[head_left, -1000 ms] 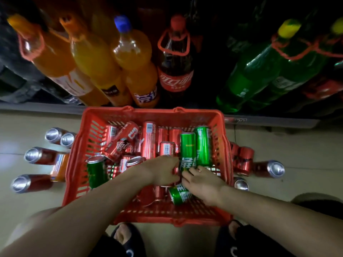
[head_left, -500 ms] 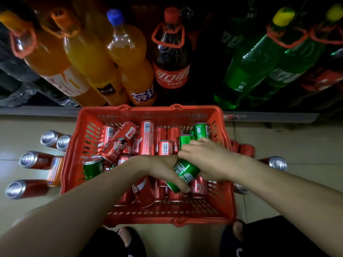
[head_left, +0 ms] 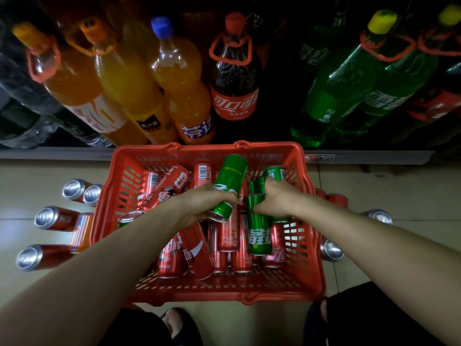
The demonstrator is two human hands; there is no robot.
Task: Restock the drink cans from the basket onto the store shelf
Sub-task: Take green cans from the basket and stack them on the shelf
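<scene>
On the pale glossy floor tiles (head_left: 30, 191) left of the basket stand five slim metal cans (head_left: 53, 218), red-sided with bright silver tops; an orange one (head_left: 82, 231) leans among them against the basket wall. Above, the grey shelf edge (head_left: 55, 154) carries big plastic bottles: three orange bottles (head_left: 129, 88), two with orange caps and one with a blue cap, then a dark cola bottle (head_left: 233, 96) with a red label and red carry loop.

The red basket (head_left: 224, 295) is rectangular plastic with slotted lattice walls, sitting on the floor just before the shelf. Inside lies a jumble of smooth red cans (head_left: 199, 248), too overlapped to count exactly, at least ten.

The left hand (head_left: 199, 206) has its fingers curled around the lower end of a green can (head_left: 228, 186), tilted with its far end raised above the pile. The right hand (head_left: 274, 199) grips a second green can (head_left: 259, 233) by its upper end, the can hanging upright over the red ones; how many cans that fist holds cannot be told, as more green shows behind its fingers. A third green can (head_left: 275, 172) stands by the far right wall.

Right of the basket are three silver-topped cans (head_left: 330, 248) and two red ones, partly hidden. On the shelf above lean two green bottles (head_left: 334, 96) with yellow caps.
</scene>
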